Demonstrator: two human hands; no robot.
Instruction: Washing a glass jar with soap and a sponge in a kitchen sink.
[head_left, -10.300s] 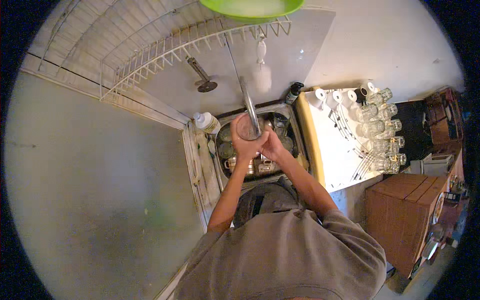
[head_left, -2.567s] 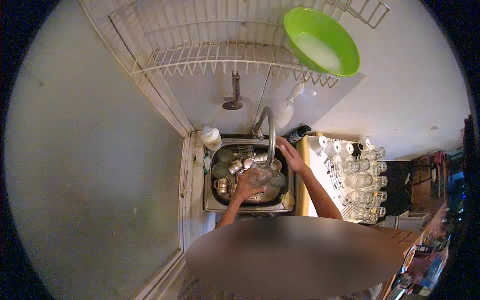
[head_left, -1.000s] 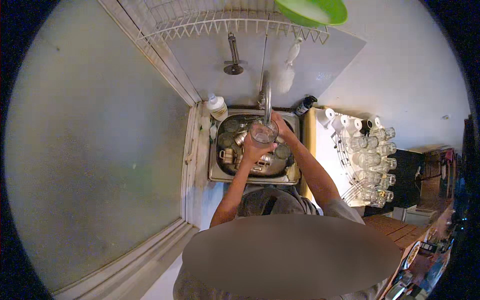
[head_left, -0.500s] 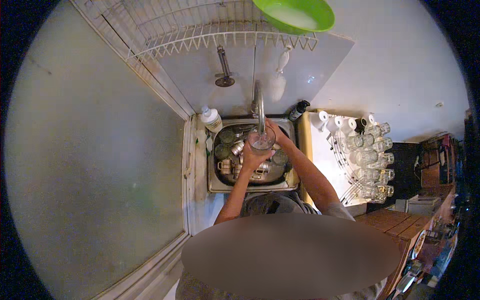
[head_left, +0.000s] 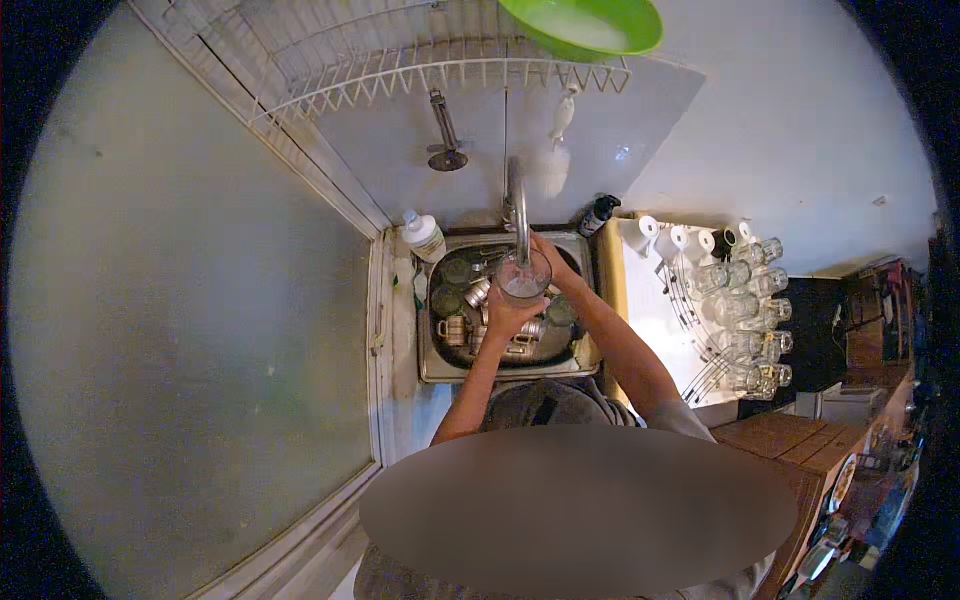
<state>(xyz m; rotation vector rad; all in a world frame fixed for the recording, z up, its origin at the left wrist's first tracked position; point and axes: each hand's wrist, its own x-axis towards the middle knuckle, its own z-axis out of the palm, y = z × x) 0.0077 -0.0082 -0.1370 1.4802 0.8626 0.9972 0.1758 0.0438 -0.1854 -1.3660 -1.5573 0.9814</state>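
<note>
Over the metal sink (head_left: 430,373), a round clear glass (head_left: 523,286) sits beneath the curved faucet (head_left: 520,205), with its open mouth toward the spout. My left hand (head_left: 509,316) wraps round its near side. At the far right side of the same glass, my right hand (head_left: 552,259) holds on, its fingers partly hidden behind the rim and faucet. Beneath my hands the basin holds several metal mugs (head_left: 452,331) and dark-looking glasses (head_left: 447,299). Whether water is running is hard to make out.
A white bottle (head_left: 423,238) stands at the sink's left corner, a dark pump bottle (head_left: 600,215) at its right. Washed-looking glass mugs (head_left: 735,310) and white cups (head_left: 672,240) crowd the right counter. Above are a wire rack (head_left: 440,72) and a green bowl (head_left: 590,30).
My hands keep hold of the glass under the faucet with almost no movement. The whole view has shifted very slightly.
</note>
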